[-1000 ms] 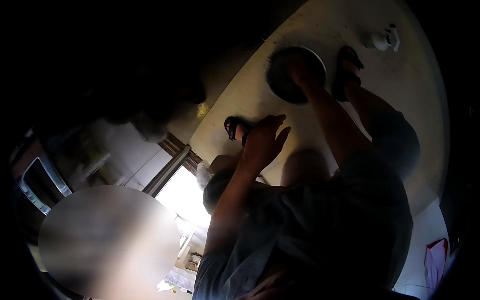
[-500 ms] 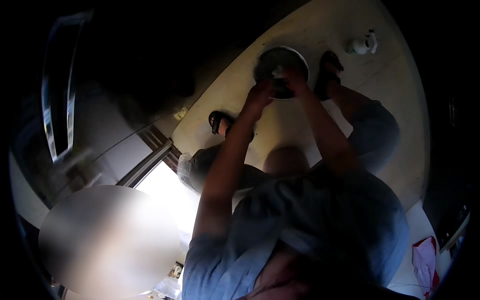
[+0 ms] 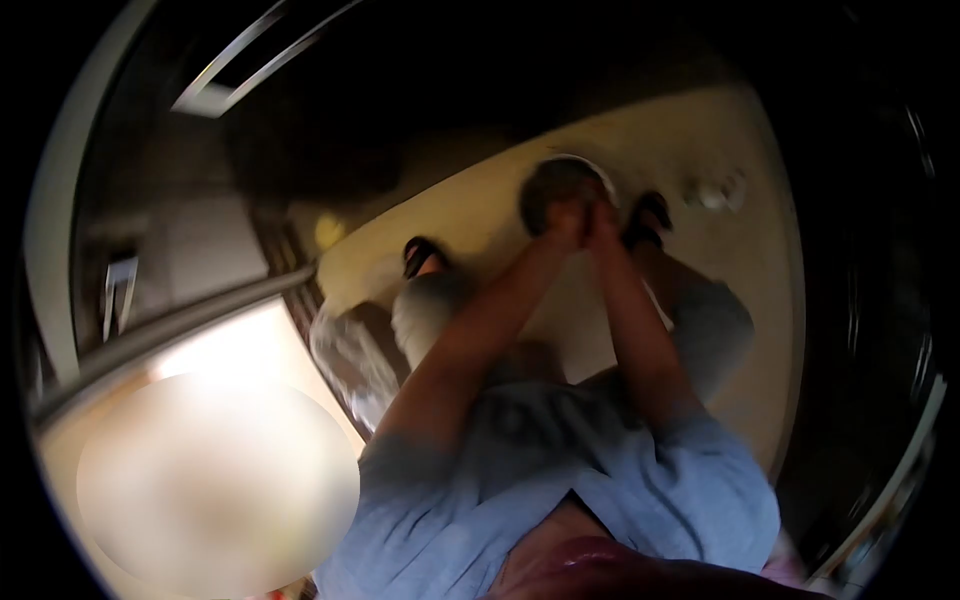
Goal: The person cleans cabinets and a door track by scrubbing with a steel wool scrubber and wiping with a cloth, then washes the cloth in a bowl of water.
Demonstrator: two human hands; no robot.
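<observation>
1. While the left hand (image 3: 565,222) and right hand (image 3: 603,222) meet at the round bowl (image 3: 540,190), I cannot tell if they are wide or holding anything.
2. How much is done or left does not show.
3. The bowl is on the pale floor (image 3: 475,210), near the right sandal (image 3: 652,210).
4. Bright light shines beside a see-through bag (image 3: 350,362).

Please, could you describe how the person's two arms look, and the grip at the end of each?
The left sleeve and right sleeve are short, loose and blue-grey. The left grip and right grip wear no gloves; blur hides any smaller details.
</observation>
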